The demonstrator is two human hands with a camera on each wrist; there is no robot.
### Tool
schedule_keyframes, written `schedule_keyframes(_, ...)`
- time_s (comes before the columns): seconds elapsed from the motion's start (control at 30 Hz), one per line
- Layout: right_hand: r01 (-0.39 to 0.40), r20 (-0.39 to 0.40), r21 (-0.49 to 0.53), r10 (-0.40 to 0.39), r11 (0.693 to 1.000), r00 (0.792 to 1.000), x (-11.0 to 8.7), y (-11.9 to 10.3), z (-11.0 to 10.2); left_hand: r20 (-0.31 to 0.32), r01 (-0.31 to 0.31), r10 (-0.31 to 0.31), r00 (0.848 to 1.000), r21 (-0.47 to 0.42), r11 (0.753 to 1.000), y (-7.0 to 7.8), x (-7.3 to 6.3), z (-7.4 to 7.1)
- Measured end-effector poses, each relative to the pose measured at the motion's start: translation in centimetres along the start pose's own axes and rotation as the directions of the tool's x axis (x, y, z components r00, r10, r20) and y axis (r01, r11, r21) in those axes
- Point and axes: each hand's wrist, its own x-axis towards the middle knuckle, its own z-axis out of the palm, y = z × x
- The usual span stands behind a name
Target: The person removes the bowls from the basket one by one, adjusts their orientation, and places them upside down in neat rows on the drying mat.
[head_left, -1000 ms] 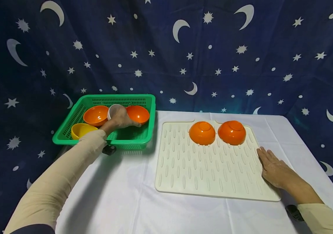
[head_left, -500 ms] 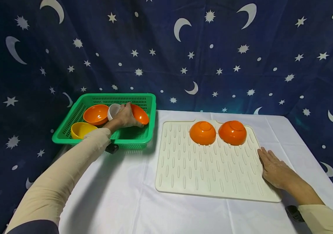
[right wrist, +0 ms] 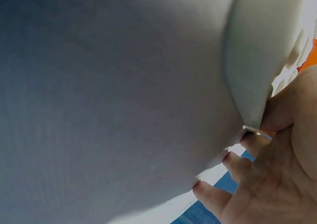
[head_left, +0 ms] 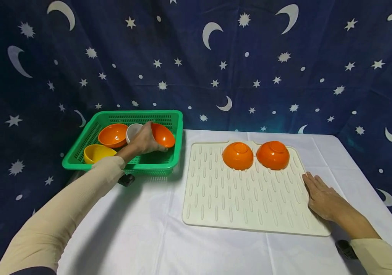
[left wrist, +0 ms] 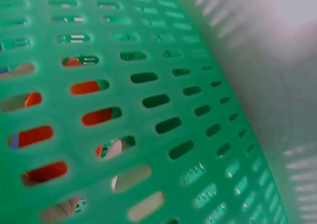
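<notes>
In the head view my left hand reaches into the green basket and grips an orange bowl by its left side. That bowl leans to one side. Left of the hand are a white bowl, partly hidden by it, another orange bowl and a yellow bowl. My right hand rests with extended fingers along the right edge of the cream ridged mat. The left wrist view mostly shows the basket's slotted wall, hiding the grip.
Two orange bowls, a left one and a right one, stand upside down at the mat's back edge. A white cloth covers the table. Behind it hangs a dark blue curtain with moons and stars.
My left hand has shifted slightly within the basket and taken hold of the right-hand orange bowl, which has tilted. The right hand has stayed at the mat's edge.
</notes>
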Motion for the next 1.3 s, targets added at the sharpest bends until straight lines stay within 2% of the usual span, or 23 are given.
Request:
schedule_keyframes(0.2, 0.014, 0.001, -0.018, -0.014, 1.0, 1.0, 0.2, -0.2, -0.3, -0.036, 0.007, -0.007, 0.999, 0.009, 1.0, -0.2, -1.2, -0.4)
schedule_keyframes(0.57, 0.014, 0.033, -0.049, -0.013, 0.999, 0.999, 0.2, -0.4, -0.9, -0.101, -0.008, -0.003, 0.995, -0.108, 0.994, -1.1, -2.8, -0.8)
schedule_keyframes(0.97, 0.007, 0.048, -0.053, -0.005, 0.999, 0.999, 0.1, 0.0, -0.6, -0.117, -0.011, -0.028, 0.993, -0.318, 0.948, 0.6, -5.9, -0.8)
schedule_keyframes(1.3, -0.001, 0.039, -0.068, 0.004, 0.998, 0.999, 0.1, -0.3, -0.7, -0.115, -0.018, -0.031, 0.993, -0.401, 0.916, 1.1, -7.6, -1.0)
